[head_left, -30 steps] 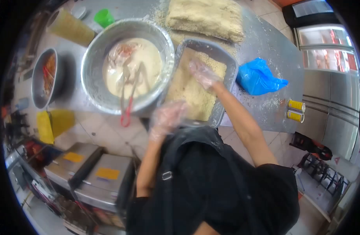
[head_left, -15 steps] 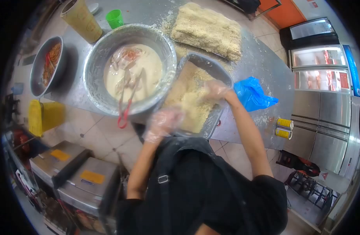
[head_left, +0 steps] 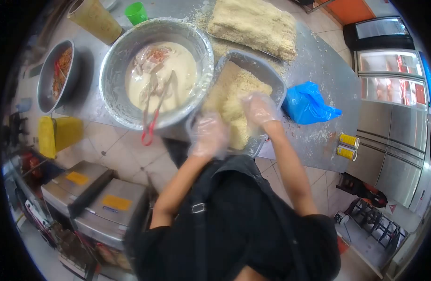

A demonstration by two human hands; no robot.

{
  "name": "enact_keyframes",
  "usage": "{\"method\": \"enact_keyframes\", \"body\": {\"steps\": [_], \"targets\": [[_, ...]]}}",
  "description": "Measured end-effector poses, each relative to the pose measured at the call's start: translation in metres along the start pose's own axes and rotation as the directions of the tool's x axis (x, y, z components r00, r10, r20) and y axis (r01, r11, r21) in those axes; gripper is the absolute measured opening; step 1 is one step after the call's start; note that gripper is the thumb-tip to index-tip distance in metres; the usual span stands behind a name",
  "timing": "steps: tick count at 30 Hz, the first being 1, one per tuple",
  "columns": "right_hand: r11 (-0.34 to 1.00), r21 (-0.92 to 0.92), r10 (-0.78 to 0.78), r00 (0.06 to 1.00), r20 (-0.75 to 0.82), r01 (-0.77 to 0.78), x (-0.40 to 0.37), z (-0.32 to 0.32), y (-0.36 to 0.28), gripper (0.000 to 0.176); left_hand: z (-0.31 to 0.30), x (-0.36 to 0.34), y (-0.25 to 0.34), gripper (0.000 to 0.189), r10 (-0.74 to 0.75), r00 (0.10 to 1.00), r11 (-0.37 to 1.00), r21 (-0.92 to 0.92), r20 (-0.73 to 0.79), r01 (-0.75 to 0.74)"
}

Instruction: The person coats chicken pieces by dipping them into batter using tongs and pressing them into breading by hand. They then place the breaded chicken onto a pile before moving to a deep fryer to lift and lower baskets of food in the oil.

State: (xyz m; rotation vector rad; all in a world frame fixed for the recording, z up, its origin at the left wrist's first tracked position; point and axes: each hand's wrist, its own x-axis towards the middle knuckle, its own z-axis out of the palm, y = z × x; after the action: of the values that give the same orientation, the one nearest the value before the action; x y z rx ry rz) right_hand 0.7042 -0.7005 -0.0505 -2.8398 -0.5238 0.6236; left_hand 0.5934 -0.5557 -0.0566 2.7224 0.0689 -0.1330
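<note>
A grey rectangular tub (head_left: 256, 62) in front of me holds a heap of pale yellow breadcrumbs (head_left: 241, 86). Both my hands wear clear plastic gloves. On the tub's near left side, my left hand (head_left: 209, 133) is at the crumbs, smeared by motion, so its fingers cannot be made out. My right hand (head_left: 261, 110) rests against the right side of the heap, loosely cupped and open, its fingertips partly hidden in crumbs. Anything beneath the crumbs is hidden. Close on the left stands a large metal bowl (head_left: 108, 96) of creamy batter (head_left: 180, 61) with pieces in it.
Red-handled tongs (head_left: 148, 134) lean in the batter bowl. A crumb-covered mound (head_left: 253, 25) sits behind the tub. To the right are a blue plastic bag (head_left: 309, 104) and two yellow cans (head_left: 348, 146). Leftward stand a green cup (head_left: 136, 13), a tall container (head_left: 94, 21) and another bowl (head_left: 75, 79).
My right hand has come down and nearer along the crumb heap. The left hand has moved rightward and further over the tub's near side. The whole view has shifted slightly.
</note>
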Motion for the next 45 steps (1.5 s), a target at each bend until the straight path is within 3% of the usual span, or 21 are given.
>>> {"method": "enact_keyframes", "body": {"steps": [1, 5, 7, 10, 11, 12, 13, 14, 16, 19, 20, 22, 23, 25, 27, 30, 32, 35, 37, 41, 45], "targets": [[1.000, 0.004, 0.005, 1.000, 0.005, -0.005, -0.002, 0.023, 0.011, 0.036, -0.002, 0.002, 0.001, 0.046, -0.032, 0.943, 0.991, -0.113, 0.330, 0.073], [0.999, 0.018, 0.029, 0.995, 0.095, -0.030, -0.025, 0.087, 0.019, 0.040, 0.060, 0.015, -0.012, 0.038, 0.136, 0.843, 0.990, -0.045, 0.520, -0.133], [0.988, 0.137, 0.064, 0.995, 0.077, -0.074, -0.043, 0.105, 0.019, 0.041, 0.066, 0.023, -0.010, 0.050, -0.176, 0.734, 0.890, -0.212, 0.657, 0.403], [0.862, 0.357, 0.309, 0.932, 0.192, -0.359, -0.041, 0.129, 0.028, 0.047, 0.075, 0.020, -0.015, 0.060, -0.142, 0.744, 0.738, -0.431, 0.653, 0.519], [0.588, 0.621, 0.496, 0.837, 0.229, -0.518, -0.039, 0.154, 0.038, 0.048, 0.077, 0.017, -0.013, 0.060, -0.135, 0.744, 0.743, -0.429, 0.655, 0.513], [0.412, 0.722, 0.566, 0.777, 0.275, -0.556, -0.036, 0.151, 0.041, 0.049, 0.074, 0.016, -0.009, 0.058, -0.200, 0.742, 0.580, -0.533, 0.640, 0.616], [0.221, 0.801, 0.630, 0.708, 0.318, -0.556, -0.034, 0.148, 0.043, 0.050, 0.071, 0.017, -0.006, 0.057, -0.266, 0.725, 0.387, -0.618, 0.635, 0.684], [0.020, 0.861, 0.577, 0.709, 0.406, -0.509, -0.034, 0.141, 0.054, 0.047, 0.069, 0.020, -0.005, 0.057, -0.264, 0.725, 0.389, -0.617, 0.636, 0.684], [-0.190, 0.869, 0.506, 0.714, 0.485, -0.456, -0.036, 0.095, 0.050, 0.044, 0.028, 0.031, 0.006, 0.075, -0.218, 0.637, 0.354, -0.548, 0.740, 0.758], [-0.287, 0.921, 0.396, 0.842, 0.365, -0.264, -0.017, 0.051, 0.056, 0.037, 0.004, 0.042, 0.019, 0.072, -0.257, 0.669, 0.305, -0.599, 0.697, 0.741], [0.323, 0.894, 0.384, 0.906, 0.177, -0.311, 0.005, 0.064, 0.078, 0.041, 0.016, 0.041, 0.017, 0.072, -0.256, 0.669, 0.306, -0.598, 0.698, 0.741], [0.810, 0.536, 0.261, 0.965, 0.030, -0.236, 0.043, 0.071, 0.082, 0.044, 0.049, 0.038, 0.012, 0.066, -0.400, 0.911, 0.798, -0.452, 0.098, 0.399], [0.925, 0.344, 0.267, 0.918, -0.292, -0.159, 0.063, 0.077, 0.061, 0.048, -0.015, 0.038, 0.018, 0.068, -0.316, 0.877, 0.784, -0.421, 0.362, 0.456], [0.982, 0.124, 0.190, 0.794, -0.578, -0.145, 0.076, 0.079, 0.032, 0.053, -0.014, 0.029, 0.016, 0.068, -0.326, 0.885, 0.837, -0.333, 0.333, 0.434], [0.985, -0.152, 0.010, 0.912, -0.410, -0.079, 0.069, 0.078, 0.009, 0.050, -0.009, 0.023, 0.005, 0.069, -0.334, 0.890, 0.884, -0.224, 0.310, 0.410], [0.993, -0.061, 0.091, 0.973, -0.210, -0.106, 0.080, 0.079, 0.011, 0.061, 0.018, 0.006, -0.018, 0.061, -0.171, 0.943, 0.954, -0.190, 0.285, 0.230], [0.987, -0.032, 0.155, 0.987, -0.042, -0.157, 0.070, 0.053, -0.002, 0.068, 0.029, -0.002, -0.025, 0.034, -0.077, 0.992, 0.987, -0.132, 0.097, 0.090], [0.974, -0.156, 0.094, 0.922, -0.375, -0.163, 0.049, 0.112, -0.015, 0.068, 0.001, -0.001, -0.005, 0.044, -0.005, 0.995, 0.968, -0.249, -0.097, -0.019], [0.996, -0.085, -0.024, 0.991, -0.132, 0.012, 0.037, 0.090, -0.021, 0.066, 0.022, 0.001, -0.020, 0.040, 0.008, 0.997, 0.985, -0.169, -0.072, -0.020], [0.975, -0.139, -0.141, 0.967, 0.211, 0.172, 0.059, 0.033, 0.035, 0.067, 0.035, -0.009, -0.033, 0.035, 0.087, 0.992, 0.995, -0.044, -0.092, -0.092], [0.977, -0.210, 0.019, 0.960, 0.278, 0.042, 0.060, -0.004, 0.048, 0.066, 0.042, -0.010, -0.035, 0.039, -0.022, 0.999, 0.991, -0.131, 0.043, 0.027]]}}
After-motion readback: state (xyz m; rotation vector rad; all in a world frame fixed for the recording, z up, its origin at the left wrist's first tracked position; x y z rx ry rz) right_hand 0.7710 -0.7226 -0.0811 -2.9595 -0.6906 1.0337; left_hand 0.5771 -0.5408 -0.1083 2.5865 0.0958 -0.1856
